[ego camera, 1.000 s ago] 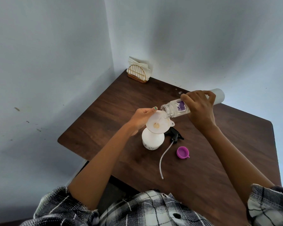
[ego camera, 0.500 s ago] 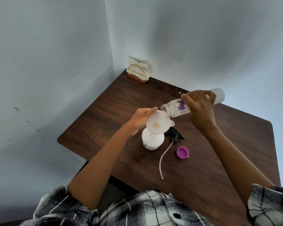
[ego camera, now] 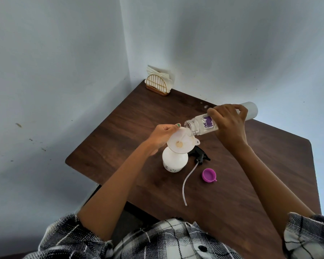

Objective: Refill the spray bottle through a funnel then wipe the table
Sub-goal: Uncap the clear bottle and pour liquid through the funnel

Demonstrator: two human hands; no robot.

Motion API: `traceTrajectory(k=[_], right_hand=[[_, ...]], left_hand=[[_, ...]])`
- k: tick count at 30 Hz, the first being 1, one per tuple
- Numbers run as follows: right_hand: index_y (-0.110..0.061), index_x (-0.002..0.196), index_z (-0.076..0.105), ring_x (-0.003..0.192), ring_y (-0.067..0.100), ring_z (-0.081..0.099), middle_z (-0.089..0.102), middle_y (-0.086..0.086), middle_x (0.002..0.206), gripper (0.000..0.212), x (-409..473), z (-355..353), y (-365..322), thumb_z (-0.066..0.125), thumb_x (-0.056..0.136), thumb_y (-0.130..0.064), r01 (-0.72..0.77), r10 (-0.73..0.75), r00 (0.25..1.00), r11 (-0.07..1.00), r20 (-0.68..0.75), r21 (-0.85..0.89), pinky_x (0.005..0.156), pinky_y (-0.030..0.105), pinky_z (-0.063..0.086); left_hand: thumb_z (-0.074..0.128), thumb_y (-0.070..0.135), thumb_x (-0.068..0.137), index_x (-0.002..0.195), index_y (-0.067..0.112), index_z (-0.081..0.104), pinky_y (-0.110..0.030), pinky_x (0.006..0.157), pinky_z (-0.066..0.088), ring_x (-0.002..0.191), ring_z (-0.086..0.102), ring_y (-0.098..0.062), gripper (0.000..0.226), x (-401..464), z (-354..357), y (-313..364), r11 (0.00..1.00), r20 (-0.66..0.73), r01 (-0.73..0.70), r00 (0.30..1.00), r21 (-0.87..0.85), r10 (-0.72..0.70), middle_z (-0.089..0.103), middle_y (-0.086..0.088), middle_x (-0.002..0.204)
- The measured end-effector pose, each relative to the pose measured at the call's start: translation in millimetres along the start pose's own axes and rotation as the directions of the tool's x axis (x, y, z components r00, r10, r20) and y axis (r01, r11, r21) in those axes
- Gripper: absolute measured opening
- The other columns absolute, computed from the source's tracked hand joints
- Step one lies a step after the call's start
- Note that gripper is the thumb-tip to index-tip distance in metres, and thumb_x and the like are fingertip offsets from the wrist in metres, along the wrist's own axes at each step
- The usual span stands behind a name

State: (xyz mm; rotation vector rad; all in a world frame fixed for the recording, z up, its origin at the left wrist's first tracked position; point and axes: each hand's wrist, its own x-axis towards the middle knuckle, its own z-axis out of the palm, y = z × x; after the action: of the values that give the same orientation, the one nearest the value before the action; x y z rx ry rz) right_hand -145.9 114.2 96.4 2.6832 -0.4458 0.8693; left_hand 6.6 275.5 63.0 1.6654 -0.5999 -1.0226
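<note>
Pouring into the funnel on the dark wooden table.
The right hand is gripping a tilted clear plastic refill bottle; the left hand is pinching the translucent white funnel, apparently seated in the round white spray bottle.

Worktop: dark wood grain, smooth low sheen. Spray bottle: white opaque plastic, glossy. Funnel: translucent whitish plastic. Refill bottle: clear plastic, purple label. Cap: purple plastic, matt. Sprayer head: black plastic, clear tube. Napkin holder: gold metal wire, paper napkins. Sleeves: plaid woven cloth.
</note>
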Motion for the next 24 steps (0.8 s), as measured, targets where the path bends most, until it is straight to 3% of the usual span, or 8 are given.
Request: traceTrajectory(k=[8,15,21,24], right_hand=[[-0.019,0.102,0.051,0.094,0.026,0.06,0.065,0.003,0.097,0.039,-0.1,-0.3,0.9,0.075,0.072,-0.013,0.01,-0.01,1.0,1.0,-0.012,-0.006,0.089,0.042,0.027],[-0.019,0.103,0.051,0.095,0.026,0.06,0.065,0.004,0.098,0.042,-1.4,-0.1,1.0,0.078,0.071,-0.015,0.012,-0.012,1.0,1.0,-0.005,-0.002,0.09,0.043,0.028],[-0.02,0.1,0.051,0.093,0.025,0.06,0.065,0.002,0.096,0.037,-1.4,-0.5,0.5,0.076,0.073,-0.016,0.016,-0.016,1.0,1.0,-0.026,-0.008,0.089,0.041,0.027],[-0.019,0.101,0.053,0.094,0.025,0.06,0.065,0.003,0.097,0.038,-1.6,0.0,0.7,0.077,0.072,-0.017,0.021,-0.021,1.0,1.0,-0.019,-0.004,0.09,0.042,0.027]], left_hand=[[0.051,0.039,0.095,0.102,-0.012,0.059,-0.016,0.059,0.039,0.075,0.049,-0.011,0.052,-0.5,0.0,0.6,1.0,0.003,0.009,1.0,-0.006,-0.009,0.058,-0.005,0.09],[0.052,0.038,0.095,0.101,-0.012,0.06,-0.018,0.061,0.038,0.076,0.048,-0.012,0.051,-2.2,-0.5,1.9,1.0,0.002,0.004,1.0,0.002,-0.004,0.057,-0.007,0.09],[0.05,0.034,0.096,0.096,-0.002,0.064,-0.006,0.046,0.037,0.066,0.047,-0.007,0.039,-4.7,0.9,4.1,1.0,0.002,0.004,1.0,-0.002,-0.004,0.057,-0.004,0.083],[0.051,0.035,0.096,0.1,-0.003,0.064,-0.006,0.048,0.038,0.069,0.048,-0.008,0.04,-5.2,0.1,3.9,1.0,-0.002,0.007,1.0,-0.008,-0.007,0.056,-0.006,0.087]])
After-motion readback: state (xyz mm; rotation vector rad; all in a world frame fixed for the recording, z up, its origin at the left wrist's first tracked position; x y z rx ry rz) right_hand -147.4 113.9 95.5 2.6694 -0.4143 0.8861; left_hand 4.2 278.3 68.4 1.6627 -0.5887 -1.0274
